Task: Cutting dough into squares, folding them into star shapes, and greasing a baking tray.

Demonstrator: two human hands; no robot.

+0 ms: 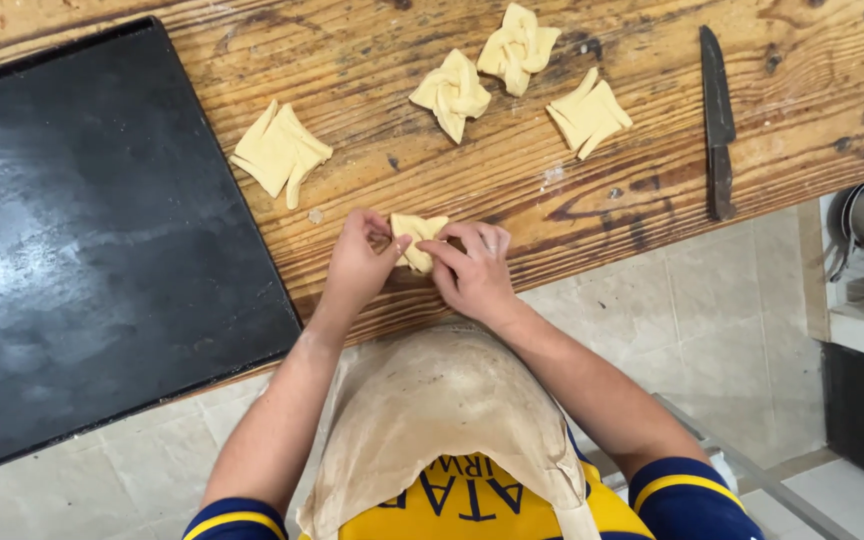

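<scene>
Both hands work one small piece of dough [416,240] at the near edge of the wooden table [652,130]. The left hand [360,258] has its fingertips closed in a pinch on the piece's left corner; the right hand [474,268] pinches the right side, fingers curled over it.

The dough looks soft and thin, so a hard pull from either hand could tear a corner or stretch the fold out of shape. The piece also lies just beyond the wrists, close to the table's lip; a drag toward the body could slide it off onto the tiled floor.

Left of the left hand, near it, lies a dark baking tray [102,250]. Beyond the fingers sit four folded dough pieces [452,92], well apart. Far right of the right hand rests a knife [719,120], with bare wood between.
</scene>
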